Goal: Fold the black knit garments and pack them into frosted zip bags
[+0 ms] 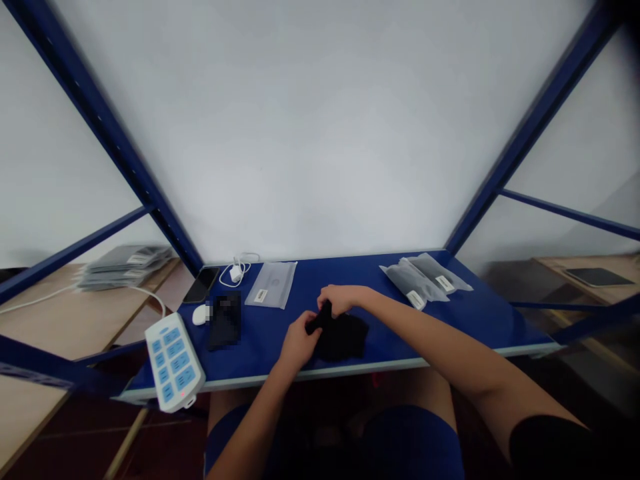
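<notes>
A piece of black cloth (pixel 343 339) lies bunched at the front edge of the blue table, its exact kind not clear. My left hand (pixel 301 339) grips the left end of a raised, narrow part of it. Just beyond, my right hand (pixel 336 300) pinches the same raised part from above, fingers closed. The rest of the fabric spreads flat to the right, beneath my right wrist. Behind my hands lies a clear plastic bag (pixel 273 285) with a white label.
Several filled frosted bags (pixel 425 280) lie at the back right. To the left are a phone (pixel 201 285), a charger with cable (pixel 236 272), a dark pixelated item (pixel 225 321) and a white button remote (pixel 175 362). Blue frame posts flank the table (pixel 350 267).
</notes>
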The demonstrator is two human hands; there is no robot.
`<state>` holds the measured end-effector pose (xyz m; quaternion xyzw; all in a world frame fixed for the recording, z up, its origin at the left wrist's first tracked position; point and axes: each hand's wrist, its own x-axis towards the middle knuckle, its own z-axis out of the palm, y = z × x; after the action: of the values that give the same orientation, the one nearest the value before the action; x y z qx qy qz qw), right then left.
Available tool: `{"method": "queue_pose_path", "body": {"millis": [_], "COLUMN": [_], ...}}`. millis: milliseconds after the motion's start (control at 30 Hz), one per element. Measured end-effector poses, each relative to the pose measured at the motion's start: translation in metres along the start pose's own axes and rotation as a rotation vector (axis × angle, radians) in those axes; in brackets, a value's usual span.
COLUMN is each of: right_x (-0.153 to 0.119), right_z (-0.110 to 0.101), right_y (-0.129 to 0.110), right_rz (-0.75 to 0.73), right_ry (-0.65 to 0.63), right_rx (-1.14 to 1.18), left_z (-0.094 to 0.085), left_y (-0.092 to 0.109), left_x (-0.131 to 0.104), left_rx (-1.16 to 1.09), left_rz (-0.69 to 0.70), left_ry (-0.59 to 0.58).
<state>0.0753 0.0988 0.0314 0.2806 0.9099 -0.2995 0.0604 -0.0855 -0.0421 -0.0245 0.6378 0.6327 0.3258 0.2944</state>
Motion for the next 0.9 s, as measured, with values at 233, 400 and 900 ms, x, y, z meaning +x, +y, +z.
{"method": "queue_pose_path", "body": {"millis": [233, 400, 900], "right_x": [-0.024, -0.051, -0.128], "right_z": [-0.005, 0.023, 0.115], "right_y": [0.016, 0.012, -0.028], "right_rz": [0.102, 0.127, 0.015], "right_ry": [0.155, 0.403, 0.647], "right_rx": [0.086, 0.079, -0.134], "left_z": [-0.035, -0.026, -0.019], "left_y": [0.005, 0.009, 0.008], "left_x": [0.043, 0.044, -0.019], "left_rx": [-0.133, -0.022, 0.371], "left_rz": [0.170, 0.235, 0.545], "left_ry": [0.045, -0.058, -0.176]}}
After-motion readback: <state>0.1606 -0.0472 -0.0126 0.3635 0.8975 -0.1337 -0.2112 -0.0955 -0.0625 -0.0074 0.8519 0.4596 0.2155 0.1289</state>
